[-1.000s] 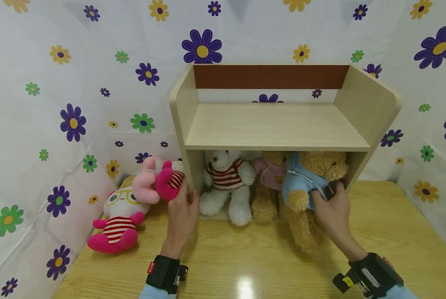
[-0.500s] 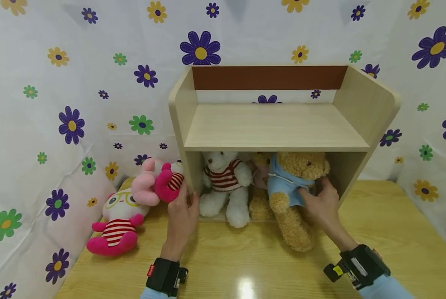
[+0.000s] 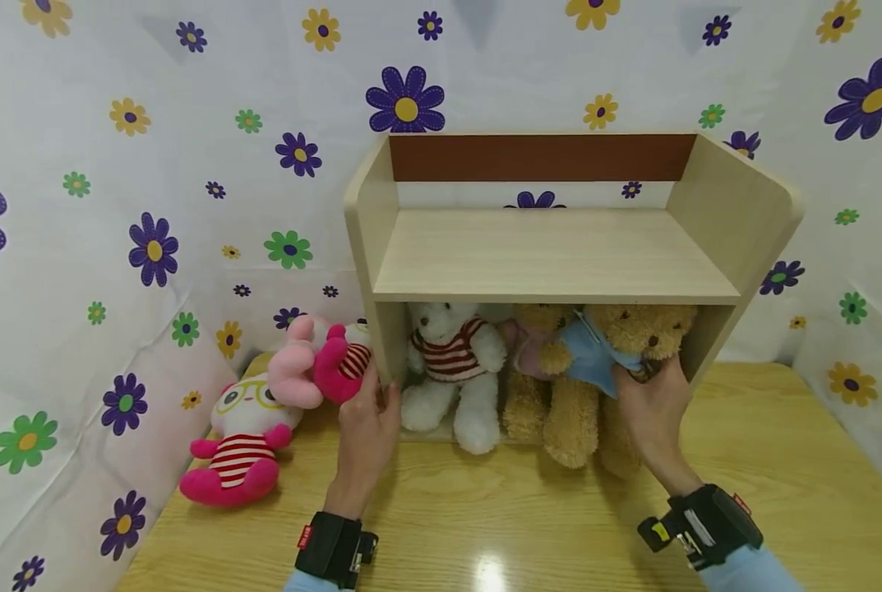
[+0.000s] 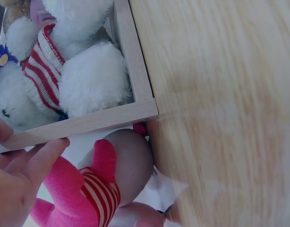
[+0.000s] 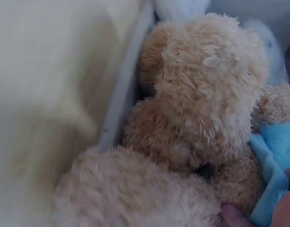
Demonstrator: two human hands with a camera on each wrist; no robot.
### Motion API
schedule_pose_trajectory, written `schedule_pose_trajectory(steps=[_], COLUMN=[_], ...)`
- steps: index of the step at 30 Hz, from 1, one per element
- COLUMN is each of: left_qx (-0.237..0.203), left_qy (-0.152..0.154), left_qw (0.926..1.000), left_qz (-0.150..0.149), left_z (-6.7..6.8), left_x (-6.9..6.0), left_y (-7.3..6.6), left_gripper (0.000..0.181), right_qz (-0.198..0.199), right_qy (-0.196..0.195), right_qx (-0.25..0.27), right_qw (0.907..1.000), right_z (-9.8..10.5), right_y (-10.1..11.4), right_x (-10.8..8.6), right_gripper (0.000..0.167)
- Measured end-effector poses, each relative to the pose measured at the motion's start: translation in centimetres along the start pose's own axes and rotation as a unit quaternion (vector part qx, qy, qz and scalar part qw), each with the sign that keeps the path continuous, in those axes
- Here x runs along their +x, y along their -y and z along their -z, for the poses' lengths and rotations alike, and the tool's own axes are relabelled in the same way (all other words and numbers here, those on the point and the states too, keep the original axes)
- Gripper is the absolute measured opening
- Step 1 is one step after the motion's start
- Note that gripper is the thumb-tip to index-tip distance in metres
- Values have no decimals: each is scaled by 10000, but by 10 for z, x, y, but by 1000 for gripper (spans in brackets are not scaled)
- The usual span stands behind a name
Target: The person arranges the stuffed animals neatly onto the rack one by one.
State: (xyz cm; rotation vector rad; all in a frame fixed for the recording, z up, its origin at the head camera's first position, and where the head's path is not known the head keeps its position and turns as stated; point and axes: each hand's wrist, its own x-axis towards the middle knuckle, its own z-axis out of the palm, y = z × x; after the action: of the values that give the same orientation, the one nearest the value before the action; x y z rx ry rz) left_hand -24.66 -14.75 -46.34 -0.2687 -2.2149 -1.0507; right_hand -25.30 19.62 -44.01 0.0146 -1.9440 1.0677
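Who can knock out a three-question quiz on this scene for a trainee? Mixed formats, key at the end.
1. Multiple choice: which toy does the right hand grip?
A) bear in the pink top
B) bear in blue
C) toy with yellow glasses

2. True or false: the white bear sits on top of the upper board.

3. Fill in: the left hand holds the front edge of the shelf unit at its ____ side panel, as the person sees it.

Key:
1. B
2. False: it sits in the bay below that board.
3. left
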Motion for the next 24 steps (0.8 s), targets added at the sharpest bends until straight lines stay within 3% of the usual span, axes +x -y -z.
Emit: schedule_pose_trajectory(steps=[2,6,10,12,15,18,24], left_qx=[40,13,27,71,67,43,9], left_qy=[-21,-3,4,-8,-19,-51,-12], left_qw=[10000,10000,9999,9999,10000,10000,9999], left_qz=[38,86,116,102,45,-18,116], left_z=[-1,-1,-1,-2,-3,-3,-2], left_x=[-1,-1,-2,-3,-3,-2,-3], left_y=[1,1,1,1,1,2,3], left_gripper=[58,57,55,53,51,50,53], right_qz=[-330,-1043,-998,-770,-451,-335,-499], right_qy=[260,1112,1742,1613,954,510,651], right_qx=[-122,-508,-572,-584,-638,-612,-662], right_qw=[9990,9870,9780,9822,9924,9963,9944], right_z=[-7,-17,-20,-20,-19,-21,-32], right_y=[-4,-7,-7,-7,-9,-12,-22], right_x=[7,17,24,25,26,27,33], right_gripper=[49,25,19,19,15,14,15])
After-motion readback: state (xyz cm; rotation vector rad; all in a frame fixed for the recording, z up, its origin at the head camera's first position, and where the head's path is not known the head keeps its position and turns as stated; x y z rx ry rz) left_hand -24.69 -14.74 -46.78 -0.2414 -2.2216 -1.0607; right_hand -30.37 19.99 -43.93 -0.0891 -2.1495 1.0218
